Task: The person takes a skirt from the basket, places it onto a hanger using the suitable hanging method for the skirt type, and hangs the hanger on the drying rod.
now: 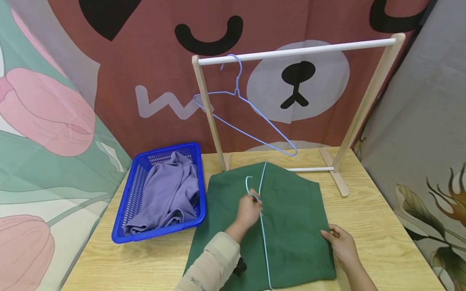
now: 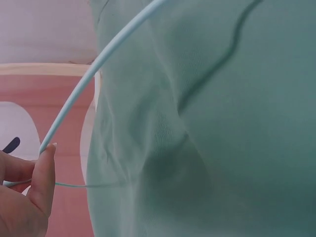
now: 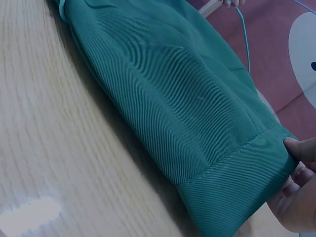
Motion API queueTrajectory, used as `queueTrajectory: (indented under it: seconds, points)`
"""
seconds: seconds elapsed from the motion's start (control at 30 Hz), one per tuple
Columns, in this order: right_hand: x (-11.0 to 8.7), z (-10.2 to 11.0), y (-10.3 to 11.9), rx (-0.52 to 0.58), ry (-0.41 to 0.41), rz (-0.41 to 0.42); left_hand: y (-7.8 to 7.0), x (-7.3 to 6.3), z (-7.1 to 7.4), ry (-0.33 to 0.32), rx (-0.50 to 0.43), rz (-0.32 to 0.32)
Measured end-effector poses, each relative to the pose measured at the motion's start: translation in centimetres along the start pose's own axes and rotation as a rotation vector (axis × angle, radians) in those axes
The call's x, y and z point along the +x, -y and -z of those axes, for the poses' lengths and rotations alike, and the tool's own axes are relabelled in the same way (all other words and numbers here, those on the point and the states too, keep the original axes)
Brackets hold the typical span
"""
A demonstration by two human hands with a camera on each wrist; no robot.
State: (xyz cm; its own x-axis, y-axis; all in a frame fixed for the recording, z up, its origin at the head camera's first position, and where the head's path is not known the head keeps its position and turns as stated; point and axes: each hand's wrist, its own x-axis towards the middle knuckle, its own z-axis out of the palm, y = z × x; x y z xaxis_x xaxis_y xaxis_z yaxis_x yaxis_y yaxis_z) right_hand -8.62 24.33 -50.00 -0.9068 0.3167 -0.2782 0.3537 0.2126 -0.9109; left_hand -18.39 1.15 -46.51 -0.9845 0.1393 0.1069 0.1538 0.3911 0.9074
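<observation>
A green cloth garment (image 1: 295,230) lies spread on the table, with a stitched hem band (image 3: 242,182) showing in the right wrist view. Over its middle, my left hand (image 1: 249,210) holds a light blue clothes hanger (image 2: 81,86) near the hook. The hanger's long wire runs front to back across the cloth in the head view. On the right side, my right hand (image 1: 342,244) pinches the garment's edge, with the thumb (image 3: 298,148) on top of the hem.
A blue basket (image 1: 129,194) with a crumpled purple cloth (image 1: 167,190) stands on the left. Behind the garment is a wooden rack with a white rail (image 1: 298,51), where an empty blue hanger (image 1: 255,107) hangs. The wooden tabletop (image 1: 386,242) extends to the right.
</observation>
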Motion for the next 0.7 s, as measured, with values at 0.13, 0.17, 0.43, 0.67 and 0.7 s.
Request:
queueTrajectory:
  seconds: [0.13,0.17,0.43,0.67,0.7]
  points:
    - [0.2,0.0,-0.4,-0.03,-0.01,-0.006,0.0,0.0,0.3,-0.002,0.008,-0.011]
    - [0.2,0.0,-0.5,-0.04,-0.01,-0.008,0.0,-0.1,0.4,0.002,0.008,-0.015]
    - [0.3,-0.2,-1.1,-0.097,-0.003,-0.035,-1.1,-0.2,0.9,0.054,-0.039,-0.042]
    - [0.2,-0.5,-1.4,-0.129,0.006,-0.016,-2.2,-0.2,1.1,0.077,-0.092,-0.051]
    - [0.1,-0.5,-1.5,-0.137,0.007,-0.007,-2.4,-0.2,1.2,0.077,-0.099,-0.058]
